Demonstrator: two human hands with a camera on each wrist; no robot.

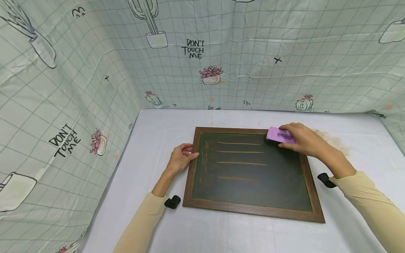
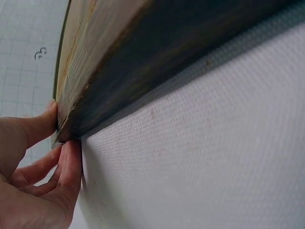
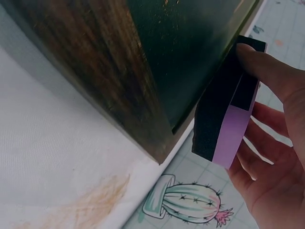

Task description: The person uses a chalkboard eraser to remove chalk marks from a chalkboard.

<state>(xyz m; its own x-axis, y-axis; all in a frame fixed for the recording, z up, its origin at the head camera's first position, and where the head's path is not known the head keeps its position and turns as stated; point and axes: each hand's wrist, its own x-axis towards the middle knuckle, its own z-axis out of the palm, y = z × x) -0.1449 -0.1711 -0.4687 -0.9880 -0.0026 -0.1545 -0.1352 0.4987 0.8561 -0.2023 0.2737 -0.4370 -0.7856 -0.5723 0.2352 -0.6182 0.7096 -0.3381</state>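
A chalkboard (image 1: 246, 189) with a brown wooden frame lies on a white surface. Several yellowish chalk lines (image 1: 242, 163) run across it, and a smeared vertical patch marks its left side. My left hand (image 1: 180, 159) pinches the frame's left edge, thumb on top; in the left wrist view the fingers (image 2: 71, 164) bend against the underside. At the board's upper right corner, my right hand (image 1: 302, 138) grips a purple chalkboard eraser (image 1: 274, 134). The right wrist view shows its dark felt side (image 3: 209, 114) tilted toward the board; whether it touches is unclear.
Brown chalk dust (image 1: 335, 140) stains the white table (image 1: 152, 140) right of the board. A grid-patterned cloth (image 1: 246, 70) with cactus drawings hangs behind and on the sides. Black wrist devices (image 1: 172, 202) sit at both cuffs.
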